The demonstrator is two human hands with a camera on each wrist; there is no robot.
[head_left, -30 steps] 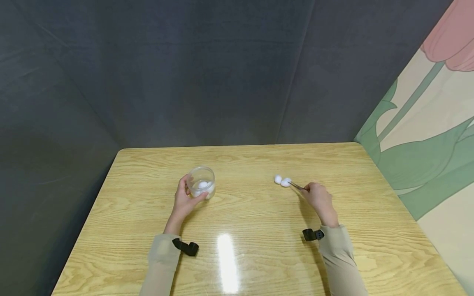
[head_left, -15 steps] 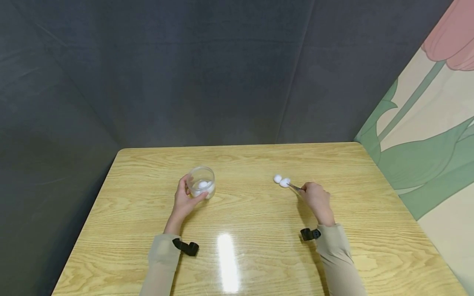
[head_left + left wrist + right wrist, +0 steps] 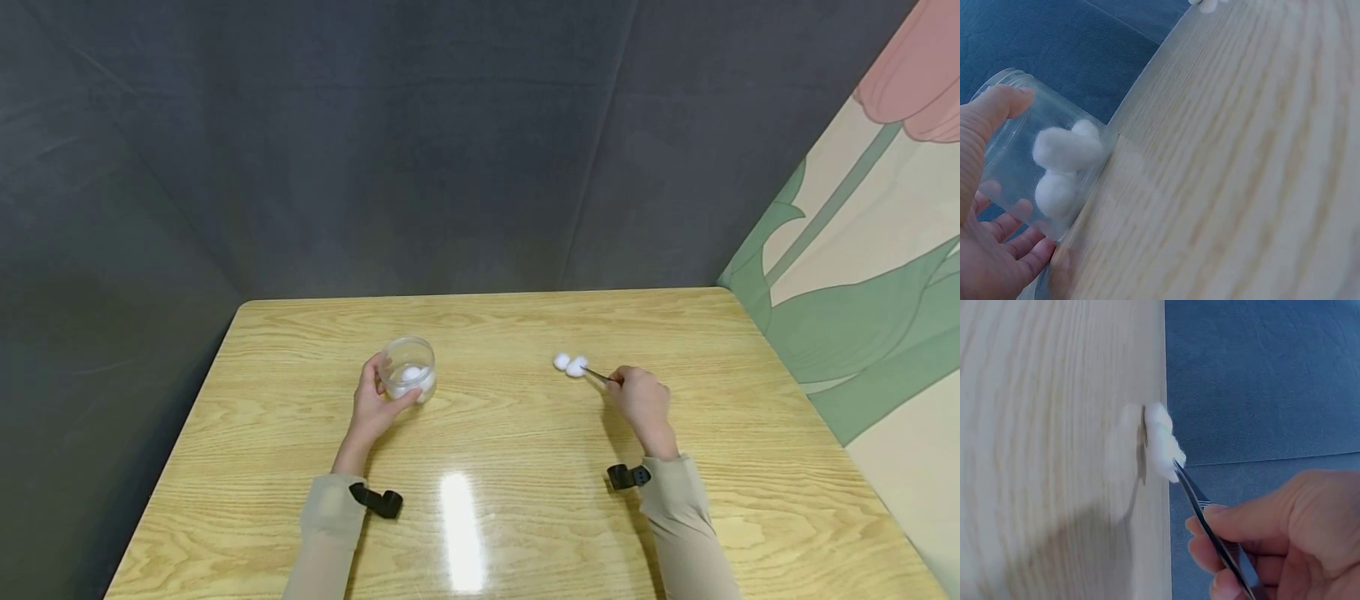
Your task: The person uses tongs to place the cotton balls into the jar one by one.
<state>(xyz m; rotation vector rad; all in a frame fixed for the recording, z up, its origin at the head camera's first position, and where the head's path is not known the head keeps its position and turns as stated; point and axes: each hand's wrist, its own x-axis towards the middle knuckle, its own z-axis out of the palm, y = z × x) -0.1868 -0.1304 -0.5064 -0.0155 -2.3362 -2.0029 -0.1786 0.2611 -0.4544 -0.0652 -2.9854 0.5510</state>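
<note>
On the left of the table, my left hand [image 3: 378, 410] grips a clear plastic jar [image 3: 407, 357] round its side, thumb on one face and fingers on the other. Several white cotton balls [image 3: 1065, 150] lie at the bottom of the jar, seen through its wall in the left wrist view. My right hand [image 3: 642, 407] pinches metal tweezers [image 3: 1207, 525] between thumb and fingers. Their tips meet the nearer cotton ball [image 3: 576, 367], which sits against another cotton ball [image 3: 561, 361] on the tabletop. In the right wrist view the tips press into the white fluff.
The light wooden table [image 3: 495, 433] reaches under both arms, with a bright glare streak near its front. A dark cloth partition [image 3: 450, 167] rises behind its far edge. A wall with a tulip picture [image 3: 862, 275] stands at the right. Each wrist carries a black strapped camera.
My right hand has shifted slightly left with the tweezers, whose tips are turned a little on the cotton ball. Both loose cotton balls have slid slightly left. My left hand and the jar stay put.
</note>
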